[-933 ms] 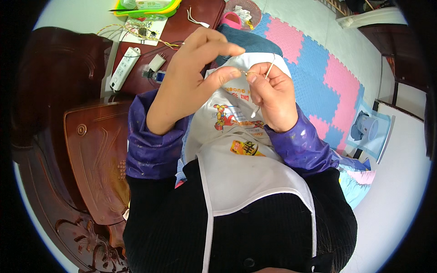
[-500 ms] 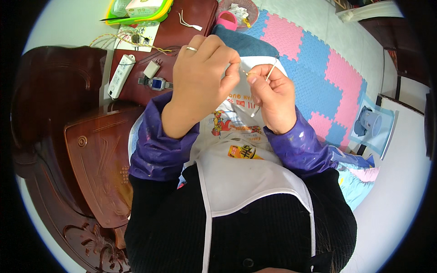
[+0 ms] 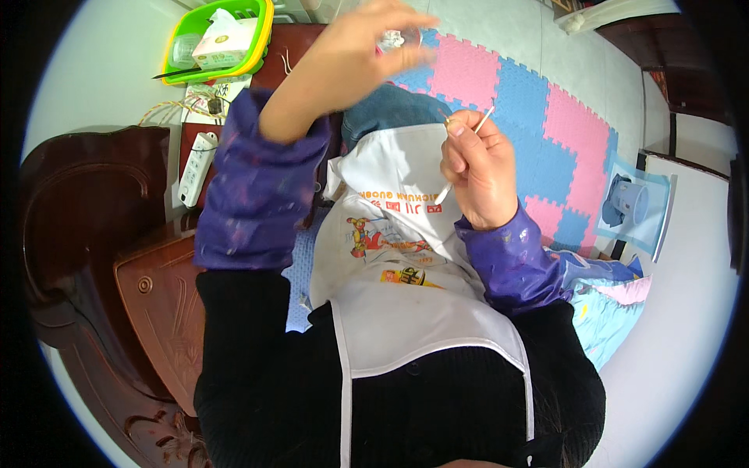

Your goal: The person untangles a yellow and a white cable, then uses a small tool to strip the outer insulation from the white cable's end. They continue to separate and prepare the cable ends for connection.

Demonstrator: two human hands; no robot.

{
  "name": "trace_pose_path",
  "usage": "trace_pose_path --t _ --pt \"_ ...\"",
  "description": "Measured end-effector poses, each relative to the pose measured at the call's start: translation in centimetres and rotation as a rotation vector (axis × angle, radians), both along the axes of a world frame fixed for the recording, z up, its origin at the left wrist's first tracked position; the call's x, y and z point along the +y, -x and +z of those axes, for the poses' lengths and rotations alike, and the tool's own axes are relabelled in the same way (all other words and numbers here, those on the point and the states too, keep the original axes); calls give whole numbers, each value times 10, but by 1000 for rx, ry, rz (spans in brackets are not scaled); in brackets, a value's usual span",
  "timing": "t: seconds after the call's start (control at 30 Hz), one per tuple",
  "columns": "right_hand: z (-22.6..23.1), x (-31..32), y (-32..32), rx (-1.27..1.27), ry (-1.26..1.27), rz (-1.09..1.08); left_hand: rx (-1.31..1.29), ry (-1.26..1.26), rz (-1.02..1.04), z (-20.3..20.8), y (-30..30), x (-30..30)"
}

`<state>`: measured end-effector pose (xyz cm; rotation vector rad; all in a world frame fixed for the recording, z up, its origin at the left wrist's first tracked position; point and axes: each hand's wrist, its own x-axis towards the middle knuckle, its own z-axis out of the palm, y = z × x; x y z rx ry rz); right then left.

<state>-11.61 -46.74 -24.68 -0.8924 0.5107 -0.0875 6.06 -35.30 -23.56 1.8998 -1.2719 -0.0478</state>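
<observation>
My right hand [image 3: 482, 168] is closed, thumb and forefinger pinched together. It holds a thin white cord [image 3: 485, 119]; one length passes behind the fingers and its lower end [image 3: 443, 193] shows below them. A fine copper-coloured tip sticks up from the pinch, too small to make out fully. My left hand [image 3: 351, 58] is raised at the upper middle, away from the cord, smeared by motion. Its thumb and fingers are apart, with nothing seen between them. Beneath both hands spreads a white printed apron [image 3: 390, 168] over my lap.
At the upper left, a green and yellow basket [image 3: 267, 35] holds a tissue box [image 3: 226, 43]. A white power strip [image 3: 197, 169] and tangled thin wires lie by the dark red wooden seat. Pink and blue foam mats [image 3: 523, 97] cover the floor ahead and right.
My left hand has moved up and away from my right hand, its pinch now opened. My right hand keeps the cord and has shifted slightly right. The view has shifted a little.
</observation>
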Motion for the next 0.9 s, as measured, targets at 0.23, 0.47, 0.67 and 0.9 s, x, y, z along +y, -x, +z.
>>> trace_pose_path --t 0.23,0.47,0.67,0.9 --pt "18 17 14 -151 541 140 19 55 34 23 76 50" --pt "31 30 33 -285 780 258 353 -43 53 37 109 75" --pt "34 32 35 -522 1194 223 97 -11 150 40 131 89" --pt "33 37 37 -576 1150 334 -166 135 194 36 143 97"
